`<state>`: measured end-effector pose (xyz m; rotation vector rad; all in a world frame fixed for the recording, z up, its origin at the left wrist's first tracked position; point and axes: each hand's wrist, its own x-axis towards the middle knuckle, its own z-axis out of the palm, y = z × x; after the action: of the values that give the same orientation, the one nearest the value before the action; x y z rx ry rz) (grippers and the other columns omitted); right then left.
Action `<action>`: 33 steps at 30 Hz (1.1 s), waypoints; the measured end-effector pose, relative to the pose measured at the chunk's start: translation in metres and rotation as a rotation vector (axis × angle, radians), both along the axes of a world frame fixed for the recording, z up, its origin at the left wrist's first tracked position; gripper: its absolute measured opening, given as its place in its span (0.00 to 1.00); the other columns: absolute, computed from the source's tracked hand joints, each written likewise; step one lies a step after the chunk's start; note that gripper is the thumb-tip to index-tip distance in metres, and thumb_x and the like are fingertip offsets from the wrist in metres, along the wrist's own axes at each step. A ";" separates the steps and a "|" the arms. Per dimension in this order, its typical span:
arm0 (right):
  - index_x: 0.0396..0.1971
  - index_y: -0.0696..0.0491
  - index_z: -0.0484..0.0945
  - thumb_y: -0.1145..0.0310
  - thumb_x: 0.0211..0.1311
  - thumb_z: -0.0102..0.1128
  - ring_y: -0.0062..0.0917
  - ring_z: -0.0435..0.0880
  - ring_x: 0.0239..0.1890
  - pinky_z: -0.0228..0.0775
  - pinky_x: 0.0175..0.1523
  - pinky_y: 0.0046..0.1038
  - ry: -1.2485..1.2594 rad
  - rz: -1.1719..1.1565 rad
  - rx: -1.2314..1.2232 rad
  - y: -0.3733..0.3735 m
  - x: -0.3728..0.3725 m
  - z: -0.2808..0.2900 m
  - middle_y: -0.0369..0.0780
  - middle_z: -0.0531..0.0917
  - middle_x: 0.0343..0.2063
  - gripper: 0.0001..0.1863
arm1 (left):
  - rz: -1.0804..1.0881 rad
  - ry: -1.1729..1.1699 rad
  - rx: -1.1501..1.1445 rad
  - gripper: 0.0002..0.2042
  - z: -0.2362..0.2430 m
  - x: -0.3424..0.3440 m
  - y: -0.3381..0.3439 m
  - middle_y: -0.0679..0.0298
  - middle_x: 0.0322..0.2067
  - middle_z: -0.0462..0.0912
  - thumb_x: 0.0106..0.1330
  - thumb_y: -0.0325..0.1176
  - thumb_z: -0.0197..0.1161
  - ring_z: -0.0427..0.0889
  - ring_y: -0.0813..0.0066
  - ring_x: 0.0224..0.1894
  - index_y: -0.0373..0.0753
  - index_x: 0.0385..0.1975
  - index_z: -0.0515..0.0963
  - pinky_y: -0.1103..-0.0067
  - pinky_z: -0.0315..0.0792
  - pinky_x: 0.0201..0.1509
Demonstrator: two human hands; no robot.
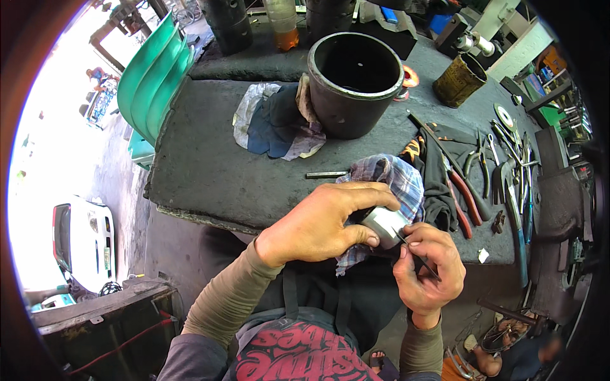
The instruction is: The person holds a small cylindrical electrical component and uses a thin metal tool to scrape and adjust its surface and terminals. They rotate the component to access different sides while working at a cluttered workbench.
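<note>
My left hand (321, 222) is wrapped round a silvery, rounded metal part (384, 223), its thumb along the near side and fingers over the top. In my right hand (433, 267) a thin dark strip-like tool (430, 269) is pinched between thumb and fingers. One end of the tool meets the edge of the metal part. Beneath and behind the part lies a crumpled plaid cloth (397, 174) at the bench's front edge. Just beyond my left fingers is a short metal rod (326, 174). The part's underside is hidden.
A black bucket (356, 105) stands on the dark workbench (203, 159), beside a dirty rag (273, 124). Pliers (462, 193), cutters and other hand tools crowd the right side. A rusty yellow can (460, 79) stands farther back. Green curved panels (149, 82) rise at the left.
</note>
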<state>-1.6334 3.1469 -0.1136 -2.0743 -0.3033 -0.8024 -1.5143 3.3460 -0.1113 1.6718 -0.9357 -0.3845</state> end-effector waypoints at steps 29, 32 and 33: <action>0.42 0.54 0.78 0.88 0.45 0.73 0.38 0.91 0.33 0.86 0.39 0.39 0.086 0.043 -0.164 0.006 0.018 0.012 0.42 0.86 0.34 0.23 | 0.048 0.011 -0.002 0.28 -0.012 0.002 -0.002 0.55 0.61 0.86 0.57 0.28 0.80 0.86 0.53 0.63 0.41 0.61 0.85 0.65 0.79 0.66; 0.41 0.54 0.78 0.87 0.46 0.74 0.37 0.91 0.32 0.86 0.39 0.38 0.096 0.048 -0.172 0.006 0.019 0.013 0.42 0.86 0.34 0.22 | 0.046 0.017 -0.004 0.28 -0.013 0.003 -0.003 0.55 0.61 0.87 0.57 0.28 0.80 0.86 0.53 0.63 0.41 0.61 0.85 0.65 0.79 0.65; 0.41 0.54 0.77 0.87 0.47 0.75 0.37 0.91 0.32 0.86 0.38 0.38 0.096 0.047 -0.173 0.006 0.019 0.013 0.42 0.86 0.34 0.22 | 0.043 0.021 -0.001 0.28 -0.012 0.003 -0.003 0.55 0.61 0.87 0.57 0.28 0.80 0.86 0.53 0.63 0.41 0.61 0.85 0.65 0.79 0.65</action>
<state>-1.6146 3.1528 -0.1002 -2.2506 -0.3789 -0.6659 -1.5114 3.3430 -0.1234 1.6812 -0.8832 -0.3720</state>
